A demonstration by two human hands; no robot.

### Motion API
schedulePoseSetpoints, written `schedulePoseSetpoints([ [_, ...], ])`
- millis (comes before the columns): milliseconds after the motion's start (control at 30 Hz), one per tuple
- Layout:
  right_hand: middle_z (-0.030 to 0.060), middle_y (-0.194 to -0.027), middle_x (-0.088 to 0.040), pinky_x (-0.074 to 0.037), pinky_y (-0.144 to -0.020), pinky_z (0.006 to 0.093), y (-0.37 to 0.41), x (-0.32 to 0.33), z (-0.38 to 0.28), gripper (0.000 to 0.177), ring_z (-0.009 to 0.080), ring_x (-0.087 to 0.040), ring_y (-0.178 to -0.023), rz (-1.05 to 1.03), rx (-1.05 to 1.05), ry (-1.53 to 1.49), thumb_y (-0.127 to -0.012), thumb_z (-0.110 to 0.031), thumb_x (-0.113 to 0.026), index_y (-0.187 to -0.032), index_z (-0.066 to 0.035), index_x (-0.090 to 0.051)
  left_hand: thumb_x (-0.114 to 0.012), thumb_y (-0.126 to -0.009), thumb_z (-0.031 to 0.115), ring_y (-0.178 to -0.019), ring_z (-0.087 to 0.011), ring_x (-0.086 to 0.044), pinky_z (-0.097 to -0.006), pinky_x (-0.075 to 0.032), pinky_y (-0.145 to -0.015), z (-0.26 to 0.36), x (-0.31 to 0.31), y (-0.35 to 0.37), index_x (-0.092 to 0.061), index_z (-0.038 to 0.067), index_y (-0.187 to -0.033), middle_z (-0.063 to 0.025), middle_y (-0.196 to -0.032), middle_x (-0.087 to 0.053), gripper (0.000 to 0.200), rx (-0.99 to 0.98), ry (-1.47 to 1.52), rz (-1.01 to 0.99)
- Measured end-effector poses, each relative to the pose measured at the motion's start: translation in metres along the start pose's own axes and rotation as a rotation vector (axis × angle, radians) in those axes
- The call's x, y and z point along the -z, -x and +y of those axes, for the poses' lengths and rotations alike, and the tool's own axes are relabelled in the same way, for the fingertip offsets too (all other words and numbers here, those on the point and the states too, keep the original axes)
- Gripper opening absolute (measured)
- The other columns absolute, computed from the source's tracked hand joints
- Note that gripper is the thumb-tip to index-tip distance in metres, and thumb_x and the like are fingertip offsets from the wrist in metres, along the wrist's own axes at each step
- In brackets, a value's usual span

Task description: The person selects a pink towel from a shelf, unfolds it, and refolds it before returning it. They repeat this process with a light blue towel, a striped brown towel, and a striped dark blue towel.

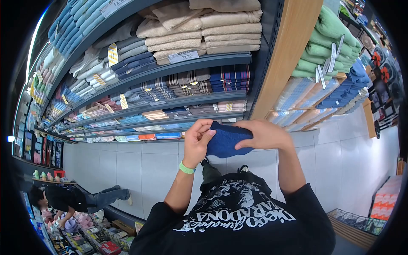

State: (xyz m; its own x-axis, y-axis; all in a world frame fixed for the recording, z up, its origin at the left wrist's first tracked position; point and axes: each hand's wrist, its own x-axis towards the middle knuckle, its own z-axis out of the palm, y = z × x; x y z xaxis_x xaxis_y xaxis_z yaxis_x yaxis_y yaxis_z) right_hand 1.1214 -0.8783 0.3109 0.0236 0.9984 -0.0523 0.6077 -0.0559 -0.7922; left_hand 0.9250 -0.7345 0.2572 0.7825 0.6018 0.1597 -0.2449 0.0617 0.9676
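Observation:
A small folded navy-blue towel (227,142) is held up in front of my body, above the floor. My left hand (196,139), with a light green band at the wrist, pinches its left edge between thumb and fingers. On the other side, my right hand (265,134) grips the towel's right part, thumb on the near face and fingers behind it, partly hidden. Beyond my hands, striped navy towels (229,78) lie stacked on a shelf, with beige towels (231,32) on the shelf above.
Dark shelves (204,59) of folded towels run along the far side. A wooden post (282,51) divides them from green towels (329,38) at right. Grey tiles (127,170) cover the floor. Another person (76,197) bends over a display at lower left. A wire basket (355,221) stands at lower right.

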Motion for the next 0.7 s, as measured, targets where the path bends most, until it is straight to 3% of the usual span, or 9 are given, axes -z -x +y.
schedulePoseSetpoints([
  [167, 0.0210, -0.093, -0.069, -0.051, -0.074, 0.0411, -0.019, -0.006, -0.007, 0.039, 0.0376, -0.067, -0.083, -0.038, 0.055, 0.039, -0.087, -0.032, -0.070, -0.112, -0.002, -0.066, -0.058, -0.094, -0.003, -0.093, -0.0111, -0.065, -0.0228, -0.051, -0.082, -0.006, 0.014, -0.003, -0.056, -0.003, -0.117, -0.0115, -0.107, -0.070, 0.022, 0.012, -0.022, 0.050],
  [233, 0.0211, -0.092, -0.069, -0.051, -0.072, 0.0418, -0.024, -0.004, -0.011, 0.035, 0.0381, -0.067, -0.083, -0.039, 0.094, 0.050, -0.090, -0.029, -0.068, -0.110, -0.001, -0.066, -0.058, -0.095, -0.003, -0.091, -0.0117, -0.065, -0.0232, -0.051, -0.081, -0.006, 0.020, -0.005, -0.057, -0.003, -0.116, -0.0113, -0.105, -0.070, 0.021, 0.076, 0.234, 0.046],
  [267, 0.0209, -0.089, -0.069, -0.050, -0.072, 0.0431, -0.025, -0.001, -0.017, 0.033, 0.0397, -0.065, -0.081, -0.035, 0.171, 0.025, -0.091, -0.030, -0.065, -0.111, -0.003, -0.066, -0.059, -0.098, 0.011, -0.093, -0.0142, -0.066, -0.0253, -0.052, -0.082, -0.008, 0.030, -0.003, -0.057, -0.002, -0.116, -0.0134, -0.107, -0.069, 0.023, 0.095, 0.292, -0.043],
  [300, 0.0207, -0.086, -0.069, -0.049, -0.072, 0.0443, -0.025, 0.002, -0.023, 0.032, 0.0414, -0.064, -0.080, -0.030, 0.248, -0.001, -0.093, -0.030, -0.061, -0.112, -0.005, -0.066, -0.059, -0.098, 0.011, -0.093, -0.0142, -0.066, -0.0253, -0.052, -0.082, -0.008, 0.033, -0.002, -0.057, -0.002, -0.116, -0.0134, -0.107, -0.069, 0.023, 0.096, 0.292, -0.043],
  [400, 0.0190, -0.091, -0.069, -0.049, -0.071, 0.0411, -0.023, 0.013, -0.041, 0.032, 0.0380, -0.065, -0.079, -0.160, 0.307, -0.065, -0.091, -0.025, -0.066, -0.113, -0.001, -0.066, -0.052, -0.100, 0.038, -0.106, -0.0182, -0.063, -0.0321, -0.051, -0.090, -0.016, 0.048, -0.008, -0.057, -0.004, -0.119, -0.0169, -0.119, -0.064, 0.046, 0.176, 0.632, -0.416],
  [500, 0.0190, -0.092, -0.069, -0.049, -0.071, 0.0396, -0.027, 0.024, -0.054, 0.032, 0.0354, -0.066, -0.079, -0.167, 0.494, -0.176, -0.091, -0.024, -0.067, -0.113, -0.001, -0.066, -0.054, -0.100, 0.033, -0.112, -0.0194, -0.061, -0.0341, -0.051, -0.094, -0.051, 0.046, -0.013, -0.056, -0.003, -0.125, -0.0135, -0.119, -0.063, 0.044, 0.211, 0.375, -0.561],
  [533, 0.0190, -0.092, -0.069, -0.049, -0.071, 0.0396, -0.029, 0.028, -0.055, 0.032, 0.0354, -0.066, -0.079, -0.168, 0.492, -0.174, -0.091, -0.024, -0.067, -0.113, -0.001, -0.066, -0.057, -0.098, 0.029, -0.118, -0.0204, -0.058, -0.0332, -0.051, -0.096, -0.061, 0.036, -0.011, -0.050, -0.001, -0.135, -0.0114, -0.122, -0.062, 0.048, 0.261, 0.140, -0.481],
  [633, 0.0179, -0.094, -0.070, -0.050, -0.074, 0.0362, -0.036, 0.046, -0.056, 0.031, 0.0316, -0.067, -0.083, -0.096, 0.457, -0.074, -0.090, -0.024, -0.069, -0.107, 0.001, -0.068, -0.057, -0.098, 0.028, -0.118, -0.0204, -0.058, -0.0331, -0.051, -0.096, -0.071, 0.029, -0.004, -0.050, -0.001, -0.136, -0.0114, -0.123, -0.061, 0.048, 0.248, 0.141, -0.469],
  [700, 0.0176, -0.093, -0.070, -0.051, -0.078, 0.0358, -0.045, 0.055, -0.042, 0.030, 0.0325, -0.067, -0.085, -0.056, 0.315, -0.027, -0.090, -0.024, -0.069, -0.106, 0.002, -0.067, -0.058, -0.098, 0.028, -0.118, -0.0203, -0.058, -0.0330, -0.051, -0.097, -0.086, -0.004, 0.010, -0.049, -0.001, -0.136, -0.0114, -0.124, -0.061, 0.049, 0.237, 0.142, -0.466],
])
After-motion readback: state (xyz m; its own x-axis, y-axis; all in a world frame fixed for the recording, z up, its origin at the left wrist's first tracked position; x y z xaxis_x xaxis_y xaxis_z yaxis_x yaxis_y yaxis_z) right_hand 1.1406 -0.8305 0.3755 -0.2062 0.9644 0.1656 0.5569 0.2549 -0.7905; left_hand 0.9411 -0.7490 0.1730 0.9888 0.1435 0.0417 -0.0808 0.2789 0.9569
